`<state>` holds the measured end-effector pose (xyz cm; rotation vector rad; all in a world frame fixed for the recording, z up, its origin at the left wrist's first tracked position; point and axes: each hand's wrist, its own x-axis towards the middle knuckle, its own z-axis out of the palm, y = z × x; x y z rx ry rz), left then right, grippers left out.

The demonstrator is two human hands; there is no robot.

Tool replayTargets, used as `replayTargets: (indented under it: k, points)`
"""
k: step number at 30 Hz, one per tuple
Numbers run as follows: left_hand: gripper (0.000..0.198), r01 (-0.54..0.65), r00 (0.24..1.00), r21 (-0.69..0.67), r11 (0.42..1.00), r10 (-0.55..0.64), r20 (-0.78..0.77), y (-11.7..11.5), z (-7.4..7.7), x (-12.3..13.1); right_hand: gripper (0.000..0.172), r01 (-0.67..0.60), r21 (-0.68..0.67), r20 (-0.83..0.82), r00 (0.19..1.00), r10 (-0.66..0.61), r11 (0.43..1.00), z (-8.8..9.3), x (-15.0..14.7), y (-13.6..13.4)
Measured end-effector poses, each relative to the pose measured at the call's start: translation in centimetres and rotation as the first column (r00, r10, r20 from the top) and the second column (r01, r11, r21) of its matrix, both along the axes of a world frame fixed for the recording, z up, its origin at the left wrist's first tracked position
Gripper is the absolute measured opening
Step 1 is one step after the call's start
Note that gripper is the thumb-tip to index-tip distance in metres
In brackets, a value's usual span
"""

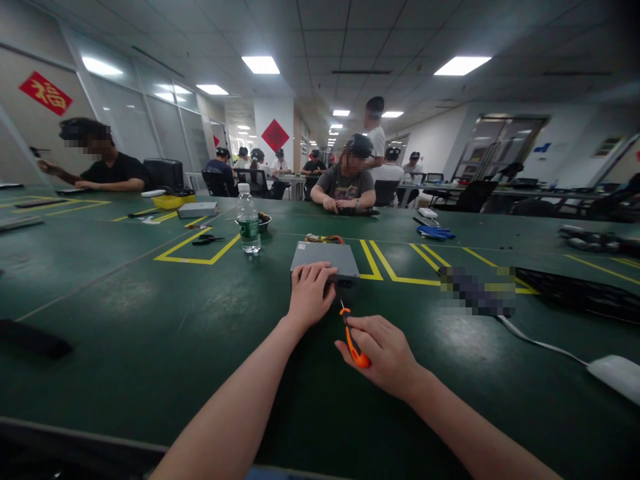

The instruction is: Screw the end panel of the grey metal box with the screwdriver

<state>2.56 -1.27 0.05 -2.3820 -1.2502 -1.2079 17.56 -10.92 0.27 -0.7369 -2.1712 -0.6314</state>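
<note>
A grey metal computer power supply (325,257) sits on the green table in front of me, a bundle of coloured wires showing at its far side. My left hand (311,290) grips its near left part, fingers over the top and thumb down at the front face. My right hand (383,350) is closed around the orange and black handle of a screwdriver (354,341). The thin shaft points up and away toward the lower front of the power supply. Whether the tip touches the casing I cannot tell.
Left of the power supply stands a water bottle (248,220), with a metal bowl (265,223) behind it. Blue gloves (435,232), a black perforated panel (575,291) and a white cabled device (617,377) lie to the right. Across the table a person (347,177) works.
</note>
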Motion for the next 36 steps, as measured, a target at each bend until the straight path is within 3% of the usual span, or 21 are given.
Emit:
replayTargets:
  k: [8, 13, 18, 21, 25, 29, 33, 36]
  points:
    - [0.028, -0.005, 1.0, -0.009, 1.0, 0.005, 0.009, -0.1, 0.2, 0.1, 0.01, 0.06, -0.056, 0.162, 0.985, -0.05, 0.997, -0.1, 0.0, -0.3]
    - [0.027, -0.002, 1.0, -0.008, 1.0, 0.002, 0.007, -0.1, 0.1, 0.1, 0.03, 0.046, -0.044, 0.187, 0.982, -0.037, 0.998, -0.3, 0.1, -0.3]
    - [0.027, -0.004, 1.0, -0.004, 1.0, 0.004, 0.006, 0.0, -0.1, 0.1, 0.009, 0.059, 0.082, 0.056, 0.996, -0.064, 0.995, 0.1, 0.1, 0.2]
    - [0.027, -0.004, 1.0, 0.0, 1.0, 0.004, 0.003, -0.1, 0.0, 0.0, 0.007, 0.088, 0.09, 0.048, 0.995, -0.092, 0.992, 0.1, 0.4, 0.4]
    - [0.027, -0.001, 1.0, -0.012, 1.0, 0.001, 0.009, -0.1, 0.1, 0.0, 0.019, 0.073, 0.031, 0.159, 0.984, -0.077, 0.997, -0.3, 0.5, 0.3]
    - [0.028, -0.005, 1.0, -0.007, 1.0, 0.005, 0.011, -0.1, 0.0, 0.1, 0.009, 0.094, -0.104, 0.137, 0.987, -0.079, 0.99, 0.0, 0.1, -0.3]
    - [0.028, -0.011, 1.0, 0.01, 1.0, 0.011, 0.007, 0.1, -0.1, 0.1, 0.032, 0.034, -0.22, 0.097, 0.995, -0.013, 0.975, 0.6, 0.2, -1.1]
    - [0.028, -0.014, 1.0, 0.013, 1.0, 0.014, 0.009, 0.1, -0.2, 0.1, 0.034, -0.005, -0.193, 0.118, 0.993, 0.029, 0.981, 0.8, 0.2, -1.3]
